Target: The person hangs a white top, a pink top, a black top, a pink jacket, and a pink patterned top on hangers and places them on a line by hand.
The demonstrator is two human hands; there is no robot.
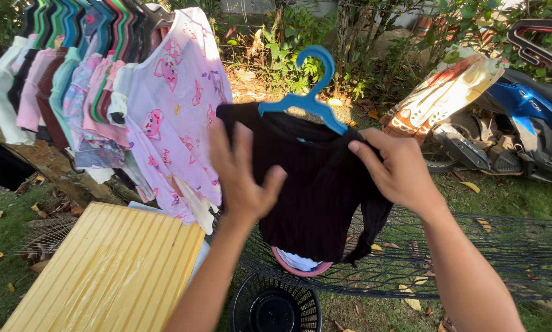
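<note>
A small black ribbed shirt (316, 197) hangs on a blue plastic hanger (309, 92) in front of me. My left hand (242, 175) presses flat against the shirt's left side, thumb hooked over the fabric. My right hand (399, 169) pinches the shirt's right shoulder just below the hanger's arm. The hanger's hook points up and is not on any line.
A row of children's clothes (104, 80) on coloured hangers fills the upper left, a pink printed top (177, 104) nearest. A yellow slatted board (110, 270), a black basket (276, 304), a pink-rimmed tub (300, 265) and black netting (509, 252) lie below. A blue scooter (521, 123) stands right.
</note>
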